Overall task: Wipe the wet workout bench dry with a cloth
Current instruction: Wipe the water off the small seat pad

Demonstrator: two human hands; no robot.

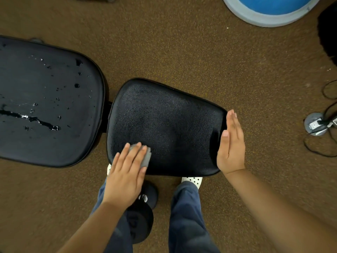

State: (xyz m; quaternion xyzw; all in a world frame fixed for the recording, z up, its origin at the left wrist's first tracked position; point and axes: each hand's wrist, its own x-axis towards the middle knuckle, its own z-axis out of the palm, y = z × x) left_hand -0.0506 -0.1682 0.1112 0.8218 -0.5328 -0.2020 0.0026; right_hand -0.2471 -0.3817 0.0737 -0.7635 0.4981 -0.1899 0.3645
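The black workout bench has two pads. The seat pad in the middle looks textured, with no water drops that I can make out. The larger back pad on the left carries a streak of water and scattered drops. My left hand lies flat on a small folded grey cloth, pressing it onto the seat pad's near left corner. My right hand rests flat with fingers together against the seat pad's right edge.
A black dumbbell lies on the brown speckled floor between my feet in white clogs. A blue and grey balance ball sits at the top right. A floor socket with black cables is at the right.
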